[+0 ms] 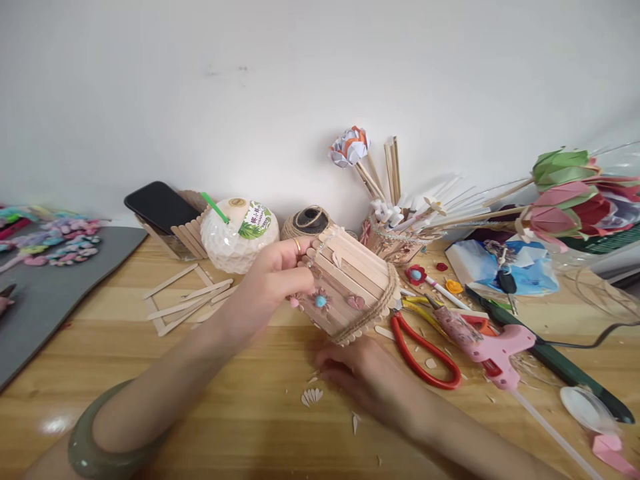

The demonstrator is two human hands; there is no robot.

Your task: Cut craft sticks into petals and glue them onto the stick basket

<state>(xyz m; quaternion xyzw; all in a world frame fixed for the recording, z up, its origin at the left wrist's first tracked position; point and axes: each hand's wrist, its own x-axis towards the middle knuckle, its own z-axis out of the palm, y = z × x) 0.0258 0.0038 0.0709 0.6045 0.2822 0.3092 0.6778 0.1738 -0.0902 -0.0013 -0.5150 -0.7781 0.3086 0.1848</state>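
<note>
Head view: the left hand (273, 280) pinches the tilted stick holder (353, 275), mid-view, by its ten-o'clock edge; best held steadily, off the blue-centred flower (321, 302) (likely fragile). At the holder's six o'clock, the right hand (364, 368) curls, contents impossible to tell.

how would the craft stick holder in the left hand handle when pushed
The holder is probably stiff, being wooden sticks side by side, and likely light, as the sticks look thin. Its raised blue-centred flower might snag.

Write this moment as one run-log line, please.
left hand: gripping rope-trimmed pale wooden-stick craft | right hand: lower, near pale petal-shaped pieces | nearby: pink pistol-shaped glue gun
</note>
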